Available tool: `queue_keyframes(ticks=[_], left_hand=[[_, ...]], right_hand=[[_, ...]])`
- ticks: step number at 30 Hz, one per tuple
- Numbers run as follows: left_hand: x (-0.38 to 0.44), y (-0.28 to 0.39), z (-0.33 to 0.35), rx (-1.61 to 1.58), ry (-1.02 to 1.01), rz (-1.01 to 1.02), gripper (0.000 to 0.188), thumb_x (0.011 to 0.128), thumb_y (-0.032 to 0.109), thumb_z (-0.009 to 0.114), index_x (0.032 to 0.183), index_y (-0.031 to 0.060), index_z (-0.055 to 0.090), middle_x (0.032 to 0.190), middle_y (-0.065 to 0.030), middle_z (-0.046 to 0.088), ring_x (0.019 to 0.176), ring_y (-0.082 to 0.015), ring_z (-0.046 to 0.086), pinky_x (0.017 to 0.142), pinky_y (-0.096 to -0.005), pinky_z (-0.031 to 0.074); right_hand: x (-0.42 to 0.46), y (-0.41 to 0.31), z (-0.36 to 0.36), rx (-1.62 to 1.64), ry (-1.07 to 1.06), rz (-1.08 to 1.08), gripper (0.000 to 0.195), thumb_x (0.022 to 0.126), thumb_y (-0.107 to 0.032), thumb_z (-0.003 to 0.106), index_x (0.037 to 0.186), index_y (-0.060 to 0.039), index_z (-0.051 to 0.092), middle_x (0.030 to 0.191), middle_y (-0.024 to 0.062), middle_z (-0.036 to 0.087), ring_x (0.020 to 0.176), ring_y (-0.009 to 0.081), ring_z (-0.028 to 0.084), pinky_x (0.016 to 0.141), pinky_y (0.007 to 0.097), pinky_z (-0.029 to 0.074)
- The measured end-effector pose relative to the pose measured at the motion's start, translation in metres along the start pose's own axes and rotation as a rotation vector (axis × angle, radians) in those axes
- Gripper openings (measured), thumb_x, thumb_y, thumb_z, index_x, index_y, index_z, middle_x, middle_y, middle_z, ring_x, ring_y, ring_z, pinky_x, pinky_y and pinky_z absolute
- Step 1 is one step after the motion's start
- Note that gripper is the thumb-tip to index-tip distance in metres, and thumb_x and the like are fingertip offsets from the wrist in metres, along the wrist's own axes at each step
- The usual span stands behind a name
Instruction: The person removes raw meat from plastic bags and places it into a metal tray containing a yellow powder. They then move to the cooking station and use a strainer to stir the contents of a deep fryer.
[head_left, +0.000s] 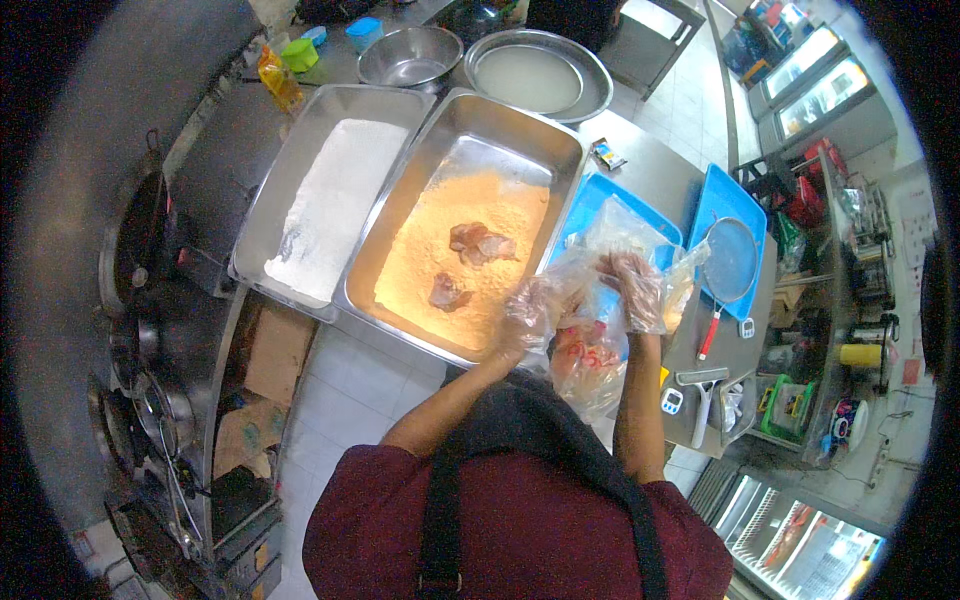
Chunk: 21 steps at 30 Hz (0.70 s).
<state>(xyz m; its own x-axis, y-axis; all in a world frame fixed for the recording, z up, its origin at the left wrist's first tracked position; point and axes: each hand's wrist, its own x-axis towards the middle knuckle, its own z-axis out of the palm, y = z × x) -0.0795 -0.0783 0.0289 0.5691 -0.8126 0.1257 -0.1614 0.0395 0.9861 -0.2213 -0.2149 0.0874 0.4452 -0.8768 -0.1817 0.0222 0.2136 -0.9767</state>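
Observation:
My left hand (534, 306), in a clear plastic glove, is at the right rim of a steel pan (501, 116) of orange-yellow powder (420, 262). Two pieces of raw meat (481, 244) lie apart on that powder. My right hand (634, 286), gloved too, is over a clear plastic bag (589, 375) with red marking and meat-like contents. Plastic film spans the space between both hands; whether either hand grips it cannot be told. A blue tray (645, 206) lies under the bag's far part. A second steel pan (300, 202) with white powder (345, 195) stands at the left.
A steel bowl (410, 58) and a wide basin of cloudy liquid (529, 79) stand behind the pans. At the right are another blue tray (754, 225), a red-handled sieve (729, 259), a timer (671, 401) and a squeegee (703, 412). A person in dark clothing (574, 22) stands beyond the table.

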Motion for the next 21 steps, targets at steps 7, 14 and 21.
queue_keyframes(ticks=[7,14,21], left_hand=[[0.02,-0.103,0.043,-1.002,-0.079,-0.174,0.019,0.096,0.017,0.045,0.103,0.0032,0.055,0.088,-0.0089,0.058,0.077,-0.0194,0.057,0.073,-0.0332,0.047],[0.089,-0.008,0.068,-0.602,-0.036,-0.016,0.019,0.095,0.019,0.05,0.106,0.0047,0.057,0.09,-0.0032,0.055,0.08,-0.0115,0.052,0.077,-0.0259,0.045],[0.105,0.202,0.048,-0.492,-0.194,-0.1,0.024,0.096,0.03,0.053,0.099,0.0067,0.059,0.082,-0.0004,0.058,0.068,-0.0091,0.052,0.063,-0.0233,0.046]], right_hand=[[-0.034,0.043,-0.018,-0.436,-0.223,-0.147,0.025,0.088,-0.016,0.058,0.105,0.0,0.065,0.102,0.0117,0.068,0.093,0.0217,0.065,0.086,0.0354,0.049],[-0.041,0.064,-0.037,-0.462,0.188,-0.228,0.027,0.085,-0.013,0.06,0.11,-0.0026,0.064,0.103,0.0119,0.067,0.096,0.0178,0.061,0.085,0.031,0.048],[-0.056,0.029,-0.025,-0.201,0.327,-0.324,0.051,0.086,-0.015,0.064,0.132,-0.0006,0.046,0.113,0.0092,0.061,0.09,0.0167,0.059,0.079,0.0287,0.05]])
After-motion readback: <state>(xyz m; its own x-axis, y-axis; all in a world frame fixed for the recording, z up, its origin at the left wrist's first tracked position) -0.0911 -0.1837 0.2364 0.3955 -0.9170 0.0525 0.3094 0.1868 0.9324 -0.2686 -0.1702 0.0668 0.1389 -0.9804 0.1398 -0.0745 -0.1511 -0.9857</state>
